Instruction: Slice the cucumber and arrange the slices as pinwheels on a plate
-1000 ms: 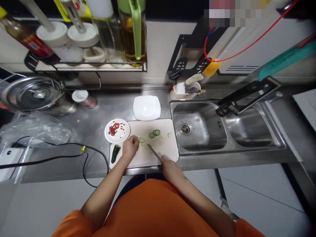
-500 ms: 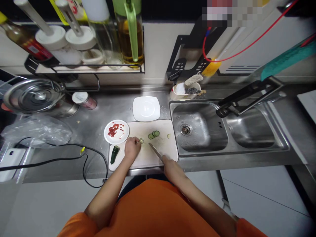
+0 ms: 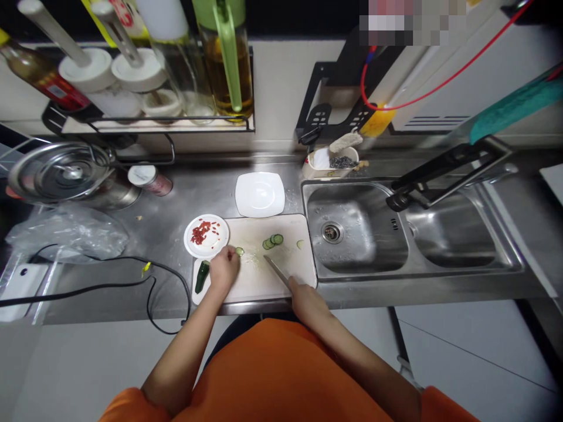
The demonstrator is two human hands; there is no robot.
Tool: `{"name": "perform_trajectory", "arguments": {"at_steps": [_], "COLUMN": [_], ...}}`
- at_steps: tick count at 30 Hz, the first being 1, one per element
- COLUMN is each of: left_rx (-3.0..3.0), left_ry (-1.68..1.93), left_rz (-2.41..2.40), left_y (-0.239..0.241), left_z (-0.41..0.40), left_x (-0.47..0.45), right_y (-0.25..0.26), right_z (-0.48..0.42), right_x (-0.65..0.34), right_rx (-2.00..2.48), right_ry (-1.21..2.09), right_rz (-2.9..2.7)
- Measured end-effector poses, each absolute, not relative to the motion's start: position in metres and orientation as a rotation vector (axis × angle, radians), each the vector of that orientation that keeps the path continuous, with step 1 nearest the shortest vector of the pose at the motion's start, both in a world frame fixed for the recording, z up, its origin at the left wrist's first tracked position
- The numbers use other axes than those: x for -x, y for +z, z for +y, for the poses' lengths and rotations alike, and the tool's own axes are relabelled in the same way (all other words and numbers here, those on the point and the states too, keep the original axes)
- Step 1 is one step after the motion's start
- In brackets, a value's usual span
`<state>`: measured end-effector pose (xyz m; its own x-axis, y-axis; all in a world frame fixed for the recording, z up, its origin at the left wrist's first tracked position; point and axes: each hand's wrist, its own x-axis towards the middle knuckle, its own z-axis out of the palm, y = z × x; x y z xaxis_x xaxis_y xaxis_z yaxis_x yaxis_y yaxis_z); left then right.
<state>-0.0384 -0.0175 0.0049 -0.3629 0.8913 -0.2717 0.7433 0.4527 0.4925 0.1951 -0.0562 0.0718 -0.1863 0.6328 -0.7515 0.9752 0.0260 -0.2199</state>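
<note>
My right hand point(image 3: 309, 303) is closed round the handle of a kitchen knife point(image 3: 277, 270), whose blade points up and left over the white cutting board point(image 3: 290, 225). At the board's left side, my left hand point(image 3: 224, 271) pinches a small cucumber piece point(image 3: 240, 251) with a pale cut face. A dark green cucumber chunk point(image 3: 202, 278) lies just left of that hand. Overlapping cucumber slices point(image 3: 272, 241) rest on the board beyond the knife tip, and a thin cucumber sliver point(image 3: 299, 244) lies to their right.
A round white plate point(image 3: 189, 241) with chopped red pieces overlaps the board's upper left corner. Behind the board is a square white plate point(image 3: 259, 193). The steel double sink point(image 3: 360, 234) adjoins on the right. A black cable point(image 3: 176, 272) runs over the counter at left.
My left hand has moved left with the cucumber piece, closer to the dark chunk and the round plate. My right hand and the knife have stayed nearly still.
</note>
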Motion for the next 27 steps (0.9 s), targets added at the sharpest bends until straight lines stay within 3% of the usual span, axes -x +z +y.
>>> {"name": "perform_trajectory", "arguments": {"at_steps": [7, 14, 20, 27], "left_rx": [-1.591, -1.767, -1.719, -1.694], "left_ry": [0.219, 0.484, 0.228, 0.241], "left_rz": [2.282, 1.871, 1.734, 1.816], "left_y": [0.010, 0.010, 0.007, -0.001], "left_z": [-0.029, 0.011, 0.051, 0.048], "left_x": [0.044, 0.005, -0.043, -0.053], "right_y": [0.071, 0.073, 0.074, 0.072], "right_z": [-0.055, -0.054, -0.053, -0.053], "right_x": [-0.198, -0.198, -0.197, -0.198], "right_rx": [-1.609, -1.585, -1.553, -1.581], "right_ry": [-1.009, -0.981, -0.963, -1.012], "right_rz": [1.869, 1.885, 1.871, 1.871]}}
